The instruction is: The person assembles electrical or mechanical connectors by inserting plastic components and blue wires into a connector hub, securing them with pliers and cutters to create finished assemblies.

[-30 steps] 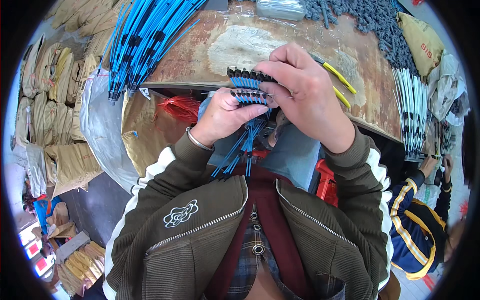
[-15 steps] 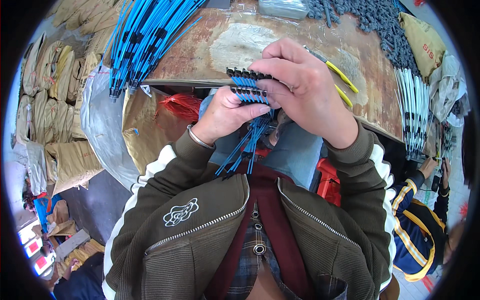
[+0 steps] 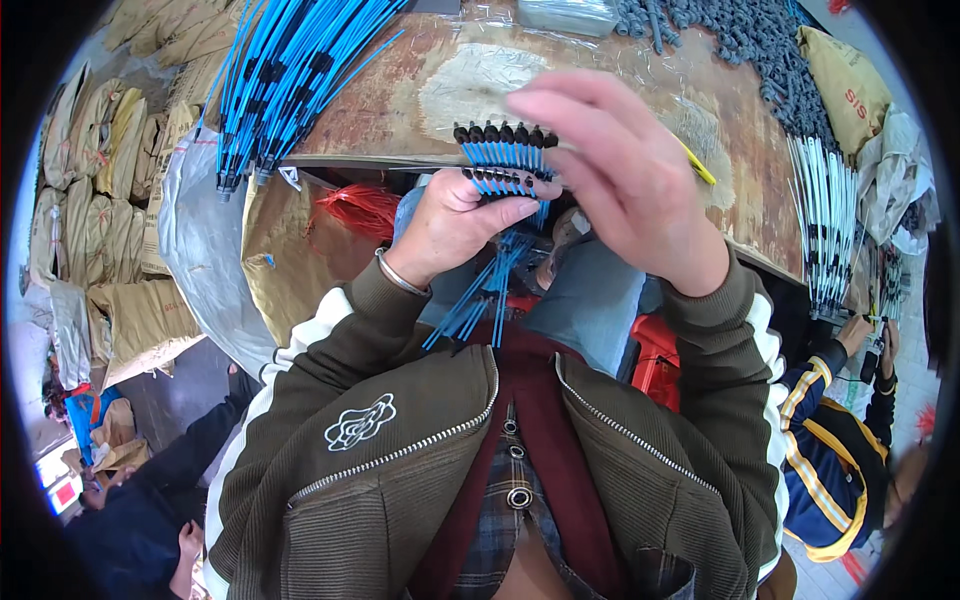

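Note:
My left hand [image 3: 447,225] is closed around a bundle of thin blue rods [image 3: 488,290], its thumb lying across the front. Black fittings [image 3: 505,134] line up in two rows at the upper end of the bundle, one row behind the other. The loose lower ends of the rods fan down toward my lap. My right hand [image 3: 635,165] is raised just right of the fittings, smeared by motion, with its fingers stretched out and apart. Nothing shows in it.
Ahead is a worn wooden table [image 3: 440,95], with more blue rods [image 3: 285,90] overhanging its left side. Yellow-handled pliers [image 3: 700,165] lie partly behind my right hand. Dark grey parts [image 3: 720,40] are heaped at back right, near white rods [image 3: 828,220]. A co-worker [image 3: 840,460] sits at right.
My right hand has let go of the fittings, opened and lifted slightly to the right. The left hand keeps its hold. At lower left, another person has come further into view.

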`<move>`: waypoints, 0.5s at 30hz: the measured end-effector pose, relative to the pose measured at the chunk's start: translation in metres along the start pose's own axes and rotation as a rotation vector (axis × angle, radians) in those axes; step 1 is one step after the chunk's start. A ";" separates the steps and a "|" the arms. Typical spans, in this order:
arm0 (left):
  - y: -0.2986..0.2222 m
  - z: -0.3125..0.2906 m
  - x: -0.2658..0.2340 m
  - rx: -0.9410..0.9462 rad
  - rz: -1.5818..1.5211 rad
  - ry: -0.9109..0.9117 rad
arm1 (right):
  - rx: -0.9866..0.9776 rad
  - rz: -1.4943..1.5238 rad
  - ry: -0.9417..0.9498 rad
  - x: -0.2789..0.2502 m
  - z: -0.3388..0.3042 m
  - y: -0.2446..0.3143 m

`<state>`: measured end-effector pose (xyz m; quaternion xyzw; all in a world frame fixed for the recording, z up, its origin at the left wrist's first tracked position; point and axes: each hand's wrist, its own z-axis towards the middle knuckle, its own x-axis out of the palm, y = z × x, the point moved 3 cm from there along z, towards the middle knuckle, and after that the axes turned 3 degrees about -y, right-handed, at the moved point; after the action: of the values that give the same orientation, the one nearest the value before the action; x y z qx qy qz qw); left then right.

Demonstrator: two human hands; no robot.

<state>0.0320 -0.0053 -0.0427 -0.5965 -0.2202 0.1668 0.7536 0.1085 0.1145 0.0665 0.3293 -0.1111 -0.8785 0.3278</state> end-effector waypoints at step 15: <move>-0.002 0.007 0.004 0.050 0.056 0.028 | 0.290 -0.270 -0.066 -0.020 -0.027 -0.008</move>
<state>0.0315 0.0020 -0.0390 -0.5854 -0.1888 0.1849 0.7664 0.1328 0.1343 0.0530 0.3560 -0.2021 -0.8996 0.1523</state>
